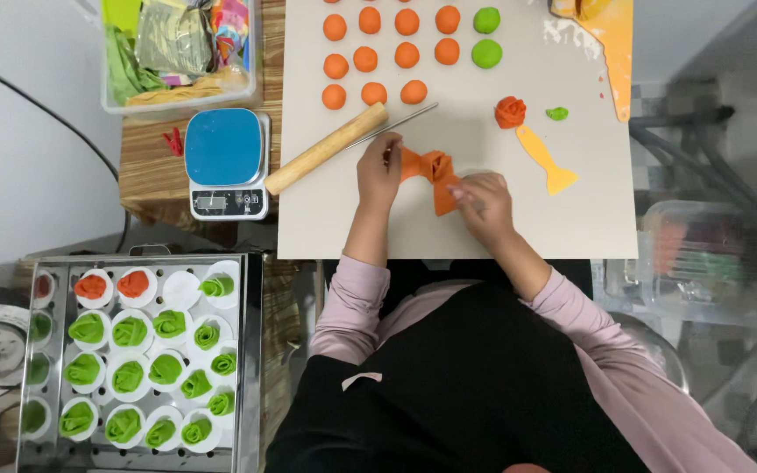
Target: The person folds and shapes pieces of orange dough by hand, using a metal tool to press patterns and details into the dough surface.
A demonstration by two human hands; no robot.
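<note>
A folded strip of orange dough (432, 167) lies on the white mat (571, 219) between my hands. My left hand (379, 171) pinches its left end, fingers closed on the dough. My right hand (482, 203) grips its right, lower end. A finished orange dough rose (510, 112) sits just beyond my right hand, with a small green dough bit (557, 113) beside it. A wooden rolling pin (326, 148) and a thin metal rod (392, 124) lie just past my left hand.
Rows of orange dough balls (387, 54) and two green balls (486, 37) fill the mat's far side. A yellow plastic scraper (547, 158) lies right of the dough. A blue kitchen scale (225, 162) stands left. A steel tray (247, 350) of green and orange dough roses sits lower left.
</note>
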